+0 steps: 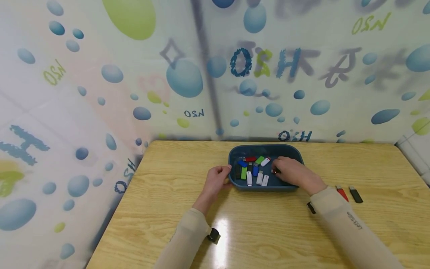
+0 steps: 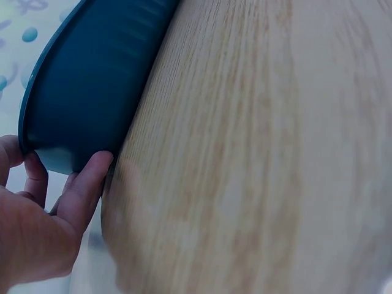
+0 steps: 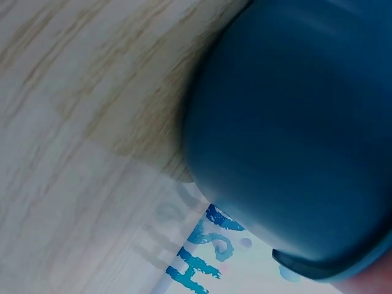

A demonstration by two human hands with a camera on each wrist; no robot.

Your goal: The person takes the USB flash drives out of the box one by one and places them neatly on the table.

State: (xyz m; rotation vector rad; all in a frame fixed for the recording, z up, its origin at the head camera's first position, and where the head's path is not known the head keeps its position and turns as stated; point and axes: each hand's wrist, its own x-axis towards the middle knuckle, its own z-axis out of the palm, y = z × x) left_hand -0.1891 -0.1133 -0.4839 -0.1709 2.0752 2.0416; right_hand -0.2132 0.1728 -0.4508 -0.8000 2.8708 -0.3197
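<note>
A dark blue plastic bin (image 1: 268, 188) stands on the wooden table with several USB sticks in it, among them a green one (image 1: 243, 173), a white one (image 1: 249, 178) and a red one (image 1: 250, 159). At its left end my left hand (image 1: 215, 180) grips the bin, thumb at the rim and other fingers against the outer wall (image 2: 92, 92). My right hand (image 1: 291, 171) reaches over the front right rim and pinches a small red and dark USB stick (image 1: 275, 171) inside. Most of that stick is hidden by the fingers. The right wrist view mostly shows the bin's outer wall (image 3: 288, 135).
Right of the bin, beside the right forearm, lie a red USB stick (image 1: 342, 193) and a black USB stick (image 1: 355, 194) on the table (image 1: 161, 209). A patterned curtain (image 1: 208, 74) hangs behind the table's far edge and along its left side.
</note>
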